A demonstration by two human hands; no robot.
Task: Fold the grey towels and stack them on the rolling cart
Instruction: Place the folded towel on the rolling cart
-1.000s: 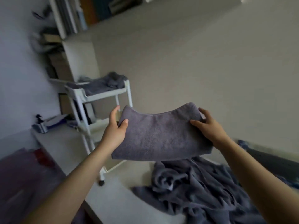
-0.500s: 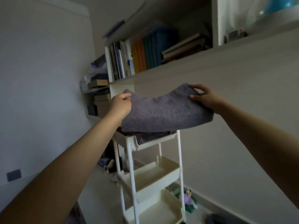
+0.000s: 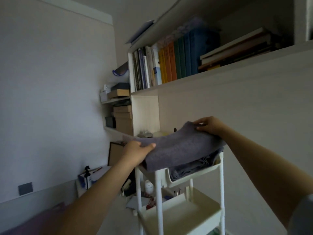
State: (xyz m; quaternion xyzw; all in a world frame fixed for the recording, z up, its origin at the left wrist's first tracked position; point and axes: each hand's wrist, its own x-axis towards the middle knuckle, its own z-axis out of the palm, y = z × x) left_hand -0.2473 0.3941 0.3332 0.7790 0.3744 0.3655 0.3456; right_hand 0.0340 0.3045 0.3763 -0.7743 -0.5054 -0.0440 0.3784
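The folded grey towel has come down over the last half second: it was held up in the air above the rolling cart, and now its underside sags onto the grey towels already lying in the cart's top tray. A second ago it was still being carried over the heap of unfolded towels on the bed, so the whole trip to the cart is now made. The towel lies across the top tray, overhanging the near left corner a little, its right end lifted higher than its left.

Both hands still hold it. The left hand grips the near left edge, thumb on top and fingers curled underneath. The right hand pinches the far right edge, which it holds raised off the stack.

By my reading, the placing step is nearly finished: what remains is to lower the right end, square the towel over the ones beneath and let go.

The cart's middle tray below holds no towels. Behind the cart a bookshelf carries a row of upright books, and cardboard boxes sit on shelves to its left.
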